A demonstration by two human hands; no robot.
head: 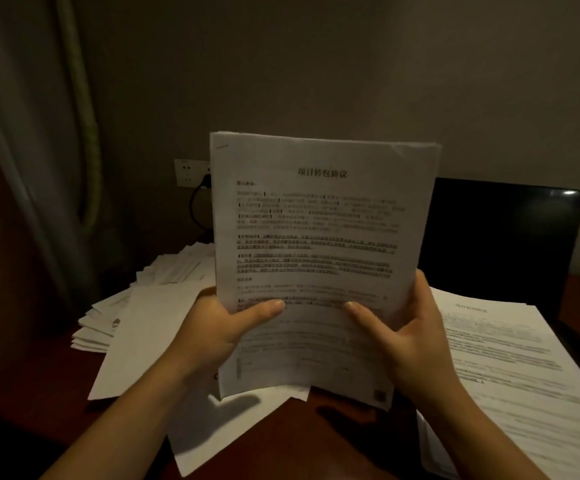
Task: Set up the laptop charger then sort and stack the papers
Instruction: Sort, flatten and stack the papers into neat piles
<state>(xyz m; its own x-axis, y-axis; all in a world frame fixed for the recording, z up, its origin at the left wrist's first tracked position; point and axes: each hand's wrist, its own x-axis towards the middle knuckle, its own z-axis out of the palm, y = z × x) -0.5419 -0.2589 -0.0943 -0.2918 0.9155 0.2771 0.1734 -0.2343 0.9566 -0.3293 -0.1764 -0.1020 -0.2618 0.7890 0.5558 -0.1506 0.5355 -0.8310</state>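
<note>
You hold the paper stack [319, 233] upright above the desk [344, 441], long axis vertical, heading at the top, print facing you. Your left hand [212, 334] and right hand [410, 341] grip its lower sides, thumbs in front. Loose sheets [136, 327] lie left, a printed pile [513, 362] right, a dark laptop [500, 237] behind. A black cable [195, 206] loops from the wall socket [187, 172] (stack hides part). Curtain [39, 140] at left; the room is dim.

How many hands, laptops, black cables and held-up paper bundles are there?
Hands: 2, left hand and right hand
Laptop: 1
Black cable: 1
Paper bundle gripped by both hands: 1
Total: 5
</note>
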